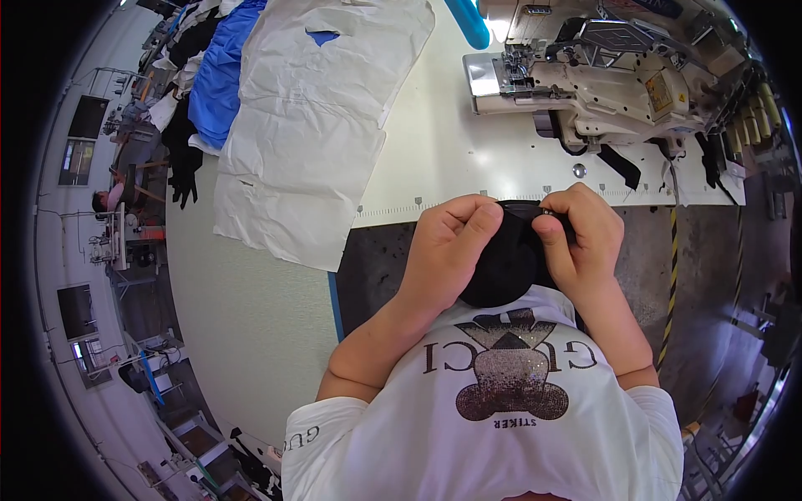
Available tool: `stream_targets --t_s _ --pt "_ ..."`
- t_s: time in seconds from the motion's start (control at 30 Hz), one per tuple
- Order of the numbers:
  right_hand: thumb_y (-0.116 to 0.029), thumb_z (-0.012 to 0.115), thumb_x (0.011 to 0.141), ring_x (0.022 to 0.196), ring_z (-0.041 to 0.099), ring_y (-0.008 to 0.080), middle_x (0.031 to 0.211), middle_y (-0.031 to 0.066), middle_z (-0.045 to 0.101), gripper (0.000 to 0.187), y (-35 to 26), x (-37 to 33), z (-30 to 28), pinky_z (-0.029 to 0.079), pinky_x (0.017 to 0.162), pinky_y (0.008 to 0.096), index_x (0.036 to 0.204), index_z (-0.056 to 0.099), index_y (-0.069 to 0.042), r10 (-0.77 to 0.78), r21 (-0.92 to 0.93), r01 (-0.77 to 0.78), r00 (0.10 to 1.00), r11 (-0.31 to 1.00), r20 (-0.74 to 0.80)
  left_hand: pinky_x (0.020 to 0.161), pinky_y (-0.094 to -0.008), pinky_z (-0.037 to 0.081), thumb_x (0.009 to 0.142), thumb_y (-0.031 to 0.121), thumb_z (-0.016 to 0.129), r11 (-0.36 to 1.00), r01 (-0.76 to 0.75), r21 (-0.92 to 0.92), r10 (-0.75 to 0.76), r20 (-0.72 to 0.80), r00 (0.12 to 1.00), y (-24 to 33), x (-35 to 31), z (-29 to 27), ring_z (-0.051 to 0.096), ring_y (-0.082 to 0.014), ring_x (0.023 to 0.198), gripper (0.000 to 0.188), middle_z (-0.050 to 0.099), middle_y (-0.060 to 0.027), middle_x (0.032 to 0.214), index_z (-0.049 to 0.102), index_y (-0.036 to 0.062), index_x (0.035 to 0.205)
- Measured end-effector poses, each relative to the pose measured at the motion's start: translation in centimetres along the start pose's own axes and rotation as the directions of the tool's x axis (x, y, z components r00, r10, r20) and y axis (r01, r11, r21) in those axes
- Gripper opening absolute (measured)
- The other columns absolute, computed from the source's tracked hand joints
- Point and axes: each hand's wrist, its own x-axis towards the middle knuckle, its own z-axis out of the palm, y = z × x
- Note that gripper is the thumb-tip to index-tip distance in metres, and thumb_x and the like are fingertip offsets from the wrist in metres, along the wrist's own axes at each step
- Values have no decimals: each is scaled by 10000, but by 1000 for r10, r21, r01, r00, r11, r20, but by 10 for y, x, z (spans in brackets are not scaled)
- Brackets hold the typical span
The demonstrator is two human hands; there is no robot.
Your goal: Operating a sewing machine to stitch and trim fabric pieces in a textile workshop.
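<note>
In the head view, the left hand (455, 238) and right hand (591, 238) both pinch the upper edge of a black fabric piece (499, 271), which sits between them at the near edge of the worktop (443, 159). A sewing machine (614, 92) stands beyond, rightward; a creased white sheet (305, 142) lies leftward

Cloth (501, 269): plain black, bunched, one dark mass with few folds readable
Upper edge: pinched by left hand (455, 240) and right hand (585, 236), a short stretch between them
Lower part: rounded outline, on the shirt (510, 367) side of the grip
Place: at the counter's (443, 159) near edge
</note>
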Motion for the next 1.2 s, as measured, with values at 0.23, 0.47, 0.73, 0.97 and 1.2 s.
stream_targets --t_s 0.23,0.47,0.73,0.97,1.2 --pt "-242 698 868 621 437 48 736 3 573 265 0 3 -3 338 551 216 882 602 5 290 649 -225 957 727 7 552 -174 299 983 276 570 998 0 69 0 0 1000 0 3 -2 363 10 641 306 467 96 686 611 -1 859" --pt "-146 706 833 646 415 21 728 -43 570 167 14 15 -8 316 559 193 864 630 -1 351 509 -732 671 453 653 593 -213 349 989 341 547 878 -111 465 -10 249 969 18 8 -24 390 -40 668 383 465 62 680 588 1 818" --pt "-324 755 829 631 394 21 697 -88 503 291 25 12 -14 296 567 200 823 636 -59 369 571 -771 636 280 678 601 -216 346 991 366 535 854 -116 507 -7 234 972 42 13 -62 388 -36 671 416 448 67 677 545 15 767" --pt "-261 717 864 674 503 36 749 -43 597 263 21 13 -11 400 624 198 935 668 -13 369 537 -806 591 249 717 583 -199 312 899 462 650 920 -19 392 -83 240 967 39 14 -60 382 -18 671 442 427 89 679 509 64 767" --pt "-180 654 905 716 586 58 816 15 670 212 13 14 -7 466 677 205 955 685 24 338 519 -839 541 161 770 682 -226 407 793 304 798 981 40 191 -72 168 983 33 14 -45 494 -77 748 409 610 -58 858 451 98 732"
